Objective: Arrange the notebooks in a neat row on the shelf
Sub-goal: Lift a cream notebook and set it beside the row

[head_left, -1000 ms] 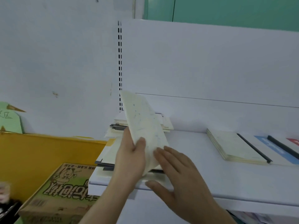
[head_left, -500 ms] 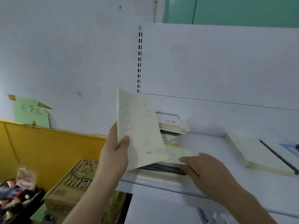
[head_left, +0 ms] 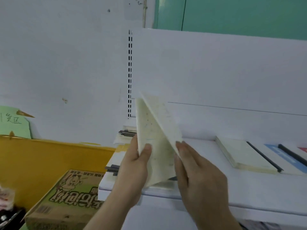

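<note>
My left hand point(head_left: 132, 165) grips a cream notebook point(head_left: 147, 133) upright above the left end of the white shelf point(head_left: 249, 196), thumb on its cover. A second cream notebook point(head_left: 166, 123) leans against it on the right, and my right hand point(head_left: 197, 173) holds its lower edge with the fingertips. Under and behind them lies a loose pile of notebooks point(head_left: 126, 132) with dark spines. A cream stack with a black spine point(head_left: 240, 153) lies flat further right, then a blue-and-white notebook point(head_left: 282, 156) and a red one at the frame edge.
A printed cardboard box point(head_left: 69, 196) stands below the shelf's left end, in front of a yellow board point(head_left: 41, 160). A green paper sign point(head_left: 13, 122) is taped to the white wall. The shelf's white back panel rises behind the notebooks.
My right hand rose from the pile on the shelf and now holds a second notebook up against the one in my left hand. The camera swung back to the right.
</note>
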Tool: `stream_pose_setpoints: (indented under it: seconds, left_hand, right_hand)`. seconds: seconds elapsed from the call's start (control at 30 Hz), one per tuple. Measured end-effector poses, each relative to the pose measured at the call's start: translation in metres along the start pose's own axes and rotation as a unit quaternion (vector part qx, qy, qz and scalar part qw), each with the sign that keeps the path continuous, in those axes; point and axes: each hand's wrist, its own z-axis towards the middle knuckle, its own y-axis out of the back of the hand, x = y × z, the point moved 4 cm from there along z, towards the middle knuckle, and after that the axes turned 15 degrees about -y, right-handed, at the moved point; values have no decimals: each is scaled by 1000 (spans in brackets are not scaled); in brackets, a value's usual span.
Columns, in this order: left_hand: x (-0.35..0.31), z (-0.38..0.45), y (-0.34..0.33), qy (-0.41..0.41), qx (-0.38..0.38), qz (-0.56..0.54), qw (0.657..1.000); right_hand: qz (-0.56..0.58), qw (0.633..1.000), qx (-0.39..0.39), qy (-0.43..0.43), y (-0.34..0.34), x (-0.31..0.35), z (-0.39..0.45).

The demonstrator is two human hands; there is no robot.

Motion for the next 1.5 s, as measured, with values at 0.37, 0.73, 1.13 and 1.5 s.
stream_pose_setpoints:
  seconds: [0.37, 0.73, 1.13, 1.5]
  left_hand:
    - [13, -4, -42, -26, 22, -39, 999]
    - [33, -5, -130, -88, 139, -7, 986]
    - [95, 31, -311, -101, 105, 239, 960]
    - [166, 78, -345, -8, 183, 361, 915]
  right_hand:
    - [9, 985, 174, 15, -9, -12, -24]
    - [62, 930, 254, -257, 41, -161, 10]
    - [-43, 907, 369, -199, 56, -339, 62]
    - [-75, 897, 424, -97, -10, -409, 80]
